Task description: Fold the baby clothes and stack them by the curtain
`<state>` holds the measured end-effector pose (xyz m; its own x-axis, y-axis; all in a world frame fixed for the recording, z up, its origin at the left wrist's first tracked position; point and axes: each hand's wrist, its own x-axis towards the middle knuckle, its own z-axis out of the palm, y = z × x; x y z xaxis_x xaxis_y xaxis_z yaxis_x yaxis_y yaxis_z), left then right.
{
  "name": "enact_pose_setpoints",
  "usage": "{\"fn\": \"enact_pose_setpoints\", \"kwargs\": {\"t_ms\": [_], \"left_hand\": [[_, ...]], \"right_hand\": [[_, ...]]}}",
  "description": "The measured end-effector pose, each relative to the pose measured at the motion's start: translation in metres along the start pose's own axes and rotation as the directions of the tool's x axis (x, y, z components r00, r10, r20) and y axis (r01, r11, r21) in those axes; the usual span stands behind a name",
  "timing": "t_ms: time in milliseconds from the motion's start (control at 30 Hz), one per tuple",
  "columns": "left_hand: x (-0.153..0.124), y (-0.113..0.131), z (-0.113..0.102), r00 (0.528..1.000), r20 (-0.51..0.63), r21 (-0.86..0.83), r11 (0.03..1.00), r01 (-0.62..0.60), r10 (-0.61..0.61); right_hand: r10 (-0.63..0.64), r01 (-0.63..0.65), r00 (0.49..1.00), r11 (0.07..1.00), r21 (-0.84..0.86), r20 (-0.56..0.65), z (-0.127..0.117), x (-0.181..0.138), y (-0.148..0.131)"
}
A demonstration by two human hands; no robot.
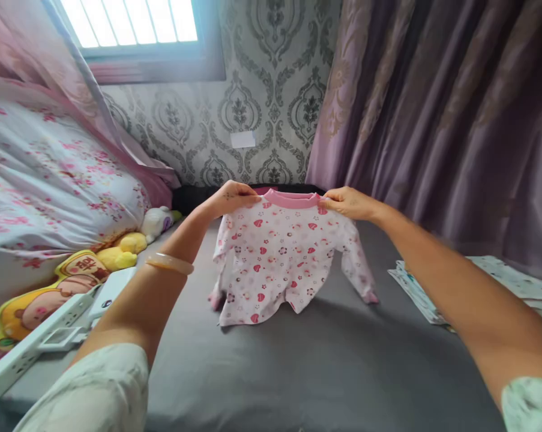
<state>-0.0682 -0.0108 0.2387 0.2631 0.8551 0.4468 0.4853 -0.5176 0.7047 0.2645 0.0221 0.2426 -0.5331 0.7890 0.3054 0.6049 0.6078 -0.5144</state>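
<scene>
A small long-sleeved shirt, white with red hearts and flowers and a pink collar, hangs stretched between my hands above the grey bed sheet. My left hand pinches its left shoulder beside the collar. At the opposite shoulder, my right hand grips the cloth between thumb and fingers. The right-side sleeve spreads outward with its pink cuff low; the left-side sleeve droops. The lower hem is wavy and partly folded.
Folded clothes lie at right near the purple curtain. On the left are a white power strip, a white box-shaped device, plush toys and floral bedding. A patterned wall stands behind.
</scene>
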Motion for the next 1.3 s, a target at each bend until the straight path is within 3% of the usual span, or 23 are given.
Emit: {"fn": "enact_pose_setpoints", "kwargs": {"t_ms": [133,233,333,433,500,600,667,733,867,1000,1100,1233,1300], "left_hand": [[-0.006,-0.012,0.012,0.998,0.049,-0.029,0.999,0.035,-0.034],[-0.006,-0.012,0.016,1.0,0.005,-0.029,1.0,0.001,-0.001],[-0.003,-0.003,0.017,0.984,-0.141,0.05,0.994,-0.099,0.105],[0.0,0.009,0.014,0.913,-0.315,0.202,0.958,-0.203,0.259],[0.002,0.013,0.008,0.895,-0.317,0.271,0.935,-0.231,0.313],[0.005,0.015,-0.001,0.945,-0.182,0.264,0.939,-0.221,0.273],[0.006,0.017,-0.006,0.968,-0.121,0.223,0.956,-0.191,0.221],[0.008,0.023,-0.009,0.969,-0.136,0.189,0.966,-0.178,0.205],[0.009,0.039,-0.01,0.921,-0.317,0.098,0.973,-0.208,0.228],[0.006,0.043,-0.015,0.977,-0.167,-0.044,0.988,-0.146,0.136],[0.007,0.039,-0.021,0.982,-0.155,-0.144,0.981,-0.127,0.105],[0.013,0.029,-0.021,0.989,-0.078,-0.08,0.988,-0.135,0.129],[0.016,0.023,-0.018,0.981,-0.101,-0.082,0.982,-0.171,0.163]], "right_hand": [[0.027,-0.027,0.999,0.999,0.026,-0.018,0.01,-0.002,0.012],[0.01,-0.015,0.995,0.999,-0.052,-0.099,0.009,-0.004,0.008],[-0.021,-0.023,0.958,0.988,-0.15,-0.284,0.003,-0.008,-0.006],[-0.06,-0.045,0.891,0.975,-0.218,-0.451,-0.003,-0.012,-0.019],[-0.089,-0.01,0.909,0.972,-0.235,-0.407,-0.008,-0.012,-0.022],[-0.089,0.052,0.977,0.982,-0.184,-0.195,-0.015,-0.009,-0.017],[-0.073,0.06,0.989,0.993,-0.105,-0.129,-0.022,-0.007,-0.012],[-0.067,0.064,0.983,0.998,-0.025,-0.169,-0.029,-0.005,-0.01],[-0.087,0.123,0.939,0.988,0.09,-0.333,-0.039,-0.007,-0.017],[-0.16,0.194,0.956,0.974,0.12,-0.246,-0.045,-0.013,-0.029],[-0.17,0.207,0.958,0.968,0.146,-0.229,-0.048,-0.013,-0.032],[-0.117,0.125,0.987,0.99,0.067,-0.11,-0.048,-0.005,-0.029],[-0.115,0.123,0.987,0.99,0.074,-0.108,-0.048,-0.001,-0.025]]}}
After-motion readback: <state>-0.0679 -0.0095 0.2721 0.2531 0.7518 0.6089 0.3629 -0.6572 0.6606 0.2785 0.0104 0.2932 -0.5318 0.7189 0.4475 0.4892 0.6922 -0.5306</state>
